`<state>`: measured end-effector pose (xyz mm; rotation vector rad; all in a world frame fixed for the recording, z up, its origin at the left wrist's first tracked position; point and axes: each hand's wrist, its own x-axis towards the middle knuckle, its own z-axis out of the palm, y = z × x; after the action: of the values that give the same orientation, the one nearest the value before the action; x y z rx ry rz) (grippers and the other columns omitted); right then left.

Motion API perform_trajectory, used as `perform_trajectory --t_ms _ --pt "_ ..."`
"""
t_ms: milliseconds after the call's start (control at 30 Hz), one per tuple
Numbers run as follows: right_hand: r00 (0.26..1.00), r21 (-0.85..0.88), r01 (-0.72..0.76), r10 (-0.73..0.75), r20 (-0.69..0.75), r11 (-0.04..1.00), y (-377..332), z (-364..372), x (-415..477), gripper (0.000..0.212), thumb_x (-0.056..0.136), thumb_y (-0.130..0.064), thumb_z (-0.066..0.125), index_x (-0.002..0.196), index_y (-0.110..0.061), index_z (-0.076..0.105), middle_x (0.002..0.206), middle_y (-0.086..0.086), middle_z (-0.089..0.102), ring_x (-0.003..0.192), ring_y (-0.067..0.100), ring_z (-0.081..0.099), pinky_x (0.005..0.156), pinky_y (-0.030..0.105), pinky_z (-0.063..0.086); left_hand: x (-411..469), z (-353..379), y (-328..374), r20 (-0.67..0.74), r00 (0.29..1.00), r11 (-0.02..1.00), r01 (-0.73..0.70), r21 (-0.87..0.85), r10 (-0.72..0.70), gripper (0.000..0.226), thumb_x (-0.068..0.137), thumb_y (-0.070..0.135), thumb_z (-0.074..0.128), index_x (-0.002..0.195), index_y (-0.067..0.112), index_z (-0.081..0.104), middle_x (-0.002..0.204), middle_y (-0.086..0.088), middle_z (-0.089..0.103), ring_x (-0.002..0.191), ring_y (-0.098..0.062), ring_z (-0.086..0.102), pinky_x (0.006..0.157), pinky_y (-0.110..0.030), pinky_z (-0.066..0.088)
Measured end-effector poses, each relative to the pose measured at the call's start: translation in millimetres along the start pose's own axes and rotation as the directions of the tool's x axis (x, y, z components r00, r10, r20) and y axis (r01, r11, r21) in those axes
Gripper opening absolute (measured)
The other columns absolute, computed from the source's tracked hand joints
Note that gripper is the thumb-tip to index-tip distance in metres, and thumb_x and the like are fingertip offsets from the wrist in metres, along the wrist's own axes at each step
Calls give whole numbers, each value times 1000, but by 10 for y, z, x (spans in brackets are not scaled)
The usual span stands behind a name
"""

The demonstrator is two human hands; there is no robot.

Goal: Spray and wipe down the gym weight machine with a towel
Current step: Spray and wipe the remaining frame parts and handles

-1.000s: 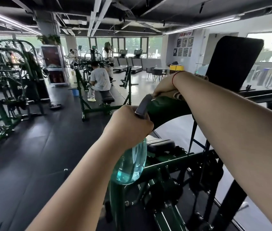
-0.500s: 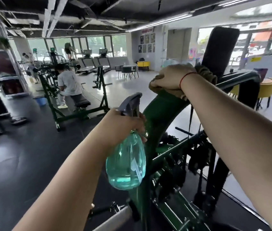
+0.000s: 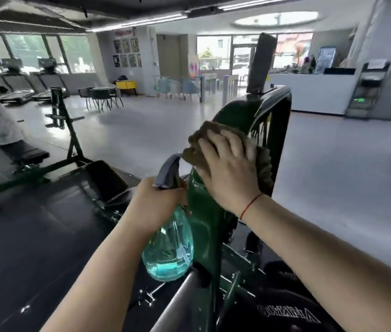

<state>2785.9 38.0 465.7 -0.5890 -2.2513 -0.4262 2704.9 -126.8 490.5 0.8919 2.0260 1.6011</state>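
Head view: left hand gripped a translucent teal spray bottle; right hand, held flat, pressed a crumpled brown towel against the dark-green metal machine frame.

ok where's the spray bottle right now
Head view, centre-low: the left hand grips the teal spray bottle just left of the green machine frame, below the brown towel the right hand presses on it.

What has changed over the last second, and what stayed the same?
The right hand slid the towel down the green frame toward the person, and now presses it flat. The left hand kept gripping the spray bottle beside the frame; nothing was let go.
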Motion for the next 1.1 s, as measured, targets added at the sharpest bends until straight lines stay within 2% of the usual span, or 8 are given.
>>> perform_trajectory --t_ms 100,167,333,533,667,833,933,1100 --pt "966 -61 243 -236 109 968 -82 106 -342 59 87 -42 66 140 -19 57 149 5 51 140 32 42 115 57 24 9 -98 -108 66 998 1000 -4 29 2 18 70 -4 69 66 -10 53 60 -12 44 60 -22 37 57 -38 29" --pt "957 -50 270 -262 125 962 39 85 -188 58 83 -43 69 136 -23 61 146 1 54 137 29 45 116 61 22 20 -162 -178 83 997 999 -11 44 8 24 68 0 73 74 -14 55 64 -12 49 61 -21 41 59 -37 32" --pt "990 21 -21 18 140 1000 138 -94 671 46 89 -56 59 127 -31 62 131 -5 62 123 30 52 110 57 33 10 -227 -243 67 997 996 -46 71 42 6 76 0 72 81 1 70 60 -4 60 54 -16 44 56 -29 36" --pt "902 53 -379 356 245 924 409 -133 1368 48 95 -53 50 133 -23 53 132 7 56 125 33 50 106 52 39 -43 -159 -119 110 993 998 -45 50 39 6 77 -3 66 78 2 68 68 -13 70 62 -23 53 60 -32 43" --pt "947 -47 -287 291 134 957 251 -107 1094 48 97 -49 46 137 -24 52 135 5 55 127 33 46 105 49 33 -102 -139 -98 133 991 999 -32 31 27 9 77 -2 65 75 6 69 78 -20 73 72 -26 57 66 -38 43" --pt "951 153 -221 247 -186 963 -12 95 117 48 89 -41 57 133 -22 61 141 2 56 134 30 44 107 50 34 -84 -121 -77 128 992 1000 -21 -11 22 4 72 2 68 75 3 71 90 -32 69 73 -23 53 67 -40 40" --pt "949 218 -186 233 -212 958 -120 261 -260 51 89 -39 57 136 -21 58 149 3 49 139 30 40 112 53 32 -52 -104 -72 155 988 1000 -19 -11 21 29 61 15 69 84 -2 70 79 -31 61 73 -22 50 68 -39 39" --pt "898 320 -314 389 -203 894 -55 168 140 45 94 -45 52 131 -20 57 144 3 51 138 30 40 113 55 30 -8 -50 -48 200 978 998 -58 27 51 16 64 9 69 77 -1 70 86 -35 64 72 -22 50 68 -41 39"
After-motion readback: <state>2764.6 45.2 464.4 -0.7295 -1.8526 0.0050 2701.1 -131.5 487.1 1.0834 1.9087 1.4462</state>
